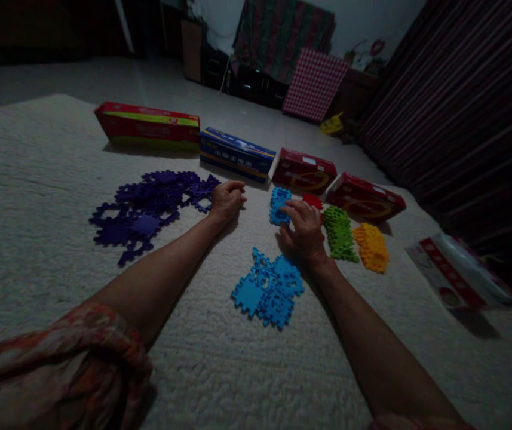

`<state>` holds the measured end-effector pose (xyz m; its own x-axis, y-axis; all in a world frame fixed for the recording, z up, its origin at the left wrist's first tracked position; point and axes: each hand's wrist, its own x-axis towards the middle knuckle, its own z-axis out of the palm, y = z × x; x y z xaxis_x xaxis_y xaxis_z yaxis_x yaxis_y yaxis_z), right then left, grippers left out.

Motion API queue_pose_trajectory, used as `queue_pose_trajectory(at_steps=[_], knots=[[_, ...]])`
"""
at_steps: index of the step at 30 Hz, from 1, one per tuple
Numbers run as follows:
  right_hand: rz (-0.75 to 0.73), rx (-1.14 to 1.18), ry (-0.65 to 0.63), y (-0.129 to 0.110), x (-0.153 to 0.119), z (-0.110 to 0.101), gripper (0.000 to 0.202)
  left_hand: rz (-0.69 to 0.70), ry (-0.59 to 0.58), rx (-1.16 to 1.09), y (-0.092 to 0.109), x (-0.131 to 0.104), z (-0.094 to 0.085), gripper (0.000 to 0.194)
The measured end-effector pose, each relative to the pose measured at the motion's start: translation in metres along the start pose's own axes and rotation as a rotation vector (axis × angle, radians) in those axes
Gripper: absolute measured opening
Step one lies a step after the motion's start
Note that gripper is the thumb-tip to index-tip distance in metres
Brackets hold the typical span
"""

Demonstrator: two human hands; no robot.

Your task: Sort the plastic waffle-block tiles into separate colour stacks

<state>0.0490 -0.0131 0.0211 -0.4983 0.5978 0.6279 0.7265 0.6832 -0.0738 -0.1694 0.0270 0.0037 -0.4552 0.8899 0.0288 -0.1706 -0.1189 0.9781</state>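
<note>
My right hand reaches over a small stack of blue interlocking tiles, its thumb and forefinger bent around the stack's near right part. Red tiles are partly hidden behind this hand. Closer to me lies a loose heap of lighter-looking blue tiles. My left hand rests on the quilted cover with fingers curled in, and nothing shows in it. It lies against the right end of a spread-out pile of purple tiles.
Green tiles and yellow tiles stand stacked at the right. Behind is a row of boxes: a red-and-yellow box, a blue box and two dark red boxes. A clear plastic package lies far right.
</note>
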Motion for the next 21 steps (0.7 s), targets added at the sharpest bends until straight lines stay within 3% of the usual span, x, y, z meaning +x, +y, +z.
queue_pose_trajectory(at_steps=[5, 10, 17, 21], knots=[[-0.062, 0.128, -0.039, -0.009, -0.006, -0.011, 0.031, 0.013, -0.005, 0.051, -0.005, 0.008, 0.000, 0.028], [0.095, 0.303, -0.131, -0.025, -0.033, -0.042, 0.029, 0.017, -0.019, 0.127, 0.005, -0.008, 0.000, 0.029], [0.283, 0.463, -0.466, -0.054, -0.086, -0.077, 0.088, -0.086, -0.247, 0.084, 0.013, -0.077, -0.001, 0.032], [0.263, 0.393, -0.519, -0.078, -0.092, -0.078, 0.098, -0.142, -0.335, 0.008, 0.006, -0.089, 0.000, 0.029]])
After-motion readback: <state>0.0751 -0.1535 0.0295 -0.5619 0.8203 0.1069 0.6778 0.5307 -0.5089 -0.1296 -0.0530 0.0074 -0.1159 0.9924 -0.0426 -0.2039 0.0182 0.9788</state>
